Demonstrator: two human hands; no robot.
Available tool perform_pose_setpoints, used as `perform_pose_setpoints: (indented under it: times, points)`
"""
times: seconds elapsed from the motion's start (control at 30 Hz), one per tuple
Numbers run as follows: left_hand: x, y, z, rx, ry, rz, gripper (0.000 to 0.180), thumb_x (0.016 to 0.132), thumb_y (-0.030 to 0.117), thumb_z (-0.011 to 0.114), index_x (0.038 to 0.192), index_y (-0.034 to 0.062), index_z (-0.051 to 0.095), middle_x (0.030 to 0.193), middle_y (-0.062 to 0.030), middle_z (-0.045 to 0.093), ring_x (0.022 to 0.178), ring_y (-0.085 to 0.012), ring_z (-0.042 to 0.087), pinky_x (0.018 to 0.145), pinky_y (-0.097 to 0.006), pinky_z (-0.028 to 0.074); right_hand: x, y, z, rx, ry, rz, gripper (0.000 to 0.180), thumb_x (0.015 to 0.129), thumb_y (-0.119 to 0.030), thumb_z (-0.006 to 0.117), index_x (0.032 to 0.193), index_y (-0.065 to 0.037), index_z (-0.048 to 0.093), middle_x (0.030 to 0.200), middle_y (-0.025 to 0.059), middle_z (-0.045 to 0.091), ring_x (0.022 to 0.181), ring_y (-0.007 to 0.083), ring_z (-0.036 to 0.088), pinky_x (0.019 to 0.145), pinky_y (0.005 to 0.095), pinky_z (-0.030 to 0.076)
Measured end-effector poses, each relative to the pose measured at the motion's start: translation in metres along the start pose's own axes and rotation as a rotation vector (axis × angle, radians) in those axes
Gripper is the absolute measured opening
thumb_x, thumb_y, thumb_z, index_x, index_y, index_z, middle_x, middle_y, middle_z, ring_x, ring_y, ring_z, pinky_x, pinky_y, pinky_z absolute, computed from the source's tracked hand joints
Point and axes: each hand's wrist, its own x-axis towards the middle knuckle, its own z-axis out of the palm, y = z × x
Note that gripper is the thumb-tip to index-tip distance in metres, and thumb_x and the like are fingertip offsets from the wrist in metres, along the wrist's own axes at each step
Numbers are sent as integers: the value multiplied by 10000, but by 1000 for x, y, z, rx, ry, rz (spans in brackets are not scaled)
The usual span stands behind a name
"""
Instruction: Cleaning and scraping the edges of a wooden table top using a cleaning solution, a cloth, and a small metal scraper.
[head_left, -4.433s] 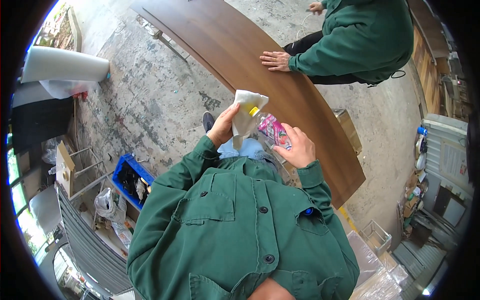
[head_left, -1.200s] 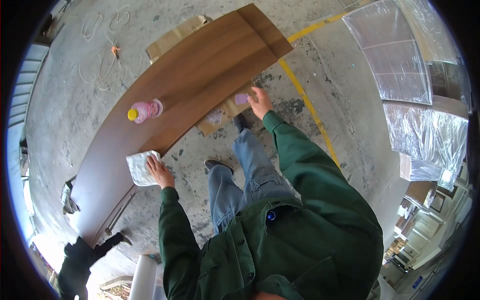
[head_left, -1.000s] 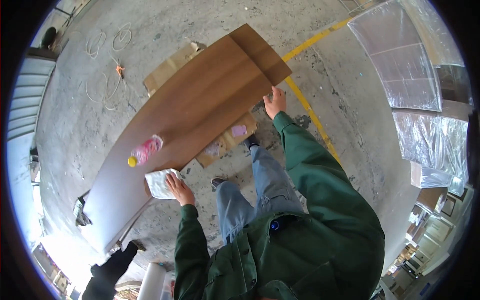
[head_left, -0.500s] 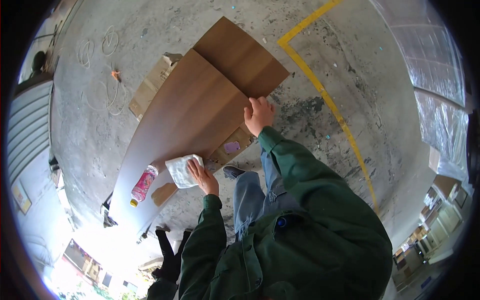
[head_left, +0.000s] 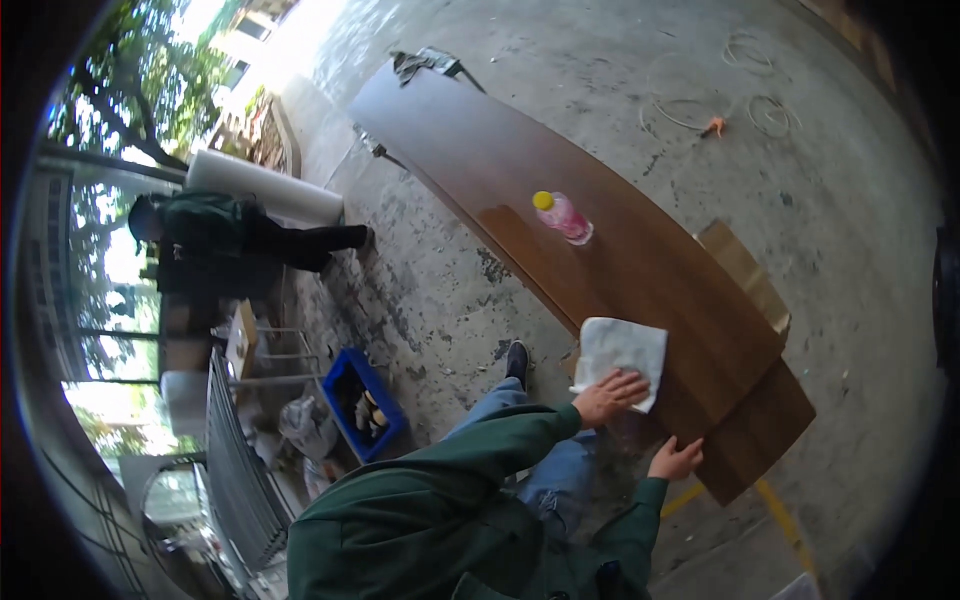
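A long brown board point(head_left: 640, 255) runs from the far left toward me, with a shorter brown panel point(head_left: 760, 430) at its near right end. My left hand point(head_left: 610, 396) lies flat on a folded white cloth point(head_left: 625, 350), pressing it to the board, fingers stretched out. My right hand point(head_left: 677, 459) is closed at the board's near edge, close to where the panel starts. Farther along the board is a clear bottle point(head_left: 565, 218) with a yellow cap and pink contents or label. A differently toned brown patch shows beside it.
Flattened cardboard point(head_left: 745, 265) pokes out beneath the board. Coiled pale hose point(head_left: 690, 118) lies on the concrete beyond. To the left are a blue crate point(head_left: 340, 385), metal frames point(head_left: 235, 460), a large white roll point(head_left: 265, 187) and another person point(head_left: 215, 225) in dark clothes.
My view has swung round to the left, so the board now stretches away to the upper left. My left hand stays flat on the cloth and my right hand stays at the board's edge.
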Motion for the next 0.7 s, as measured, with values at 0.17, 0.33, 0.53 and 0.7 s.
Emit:
perform_pose_setpoints:
  times: [0.17, 0.33, 0.53, 0.7]
  points:
    - [-29, -101, -35, 36, 123, -328, 687, 836, 126, 528, 1488, 177, 315, 1567, -41, 246, 1452, -252, 206, 1181, -481, 140, 0, -27, -9, -116, 66, -98, 716, 789, -254, 719, 1402, -39, 416, 1326, 194, 474, 1156, 397, 509, 912, 512, 433]
    - [-48, -197, -71, 39, 270, -517, 575, 931, 167, 477, 1484, 193, 319, 1563, -13, 257, 1447, -228, 220, 1171, -470, 150, -21, -116, -8, -86, -63, -400, 713, 798, -245, 690, 1417, -56, 391, 1449, 142, 396, 1243, 358, 459, 994, 495, 371]
    - [-80, -290, -115, -16, 274, -564, 588, 918, 116, 476, 1481, 183, 322, 1561, -25, 264, 1446, -241, 220, 1170, -490, 160, -47, -211, 26, -202, -256, -400, 660, 831, -299, 651, 1408, -83, 412, 1471, 139, 378, 1275, 339, 452, 999, 494, 381]
    - [-84, -352, -131, 8, 263, -487, 587, 901, 100, 456, 1470, 188, 342, 1567, -24, 248, 1454, -236, 201, 1176, -497, 167, -23, -190, 46, -355, -281, -342, 660, 837, -332, 639, 1398, -48, 439, 1457, 231, 380, 1301, 383, 421, 1032, 453, 385]
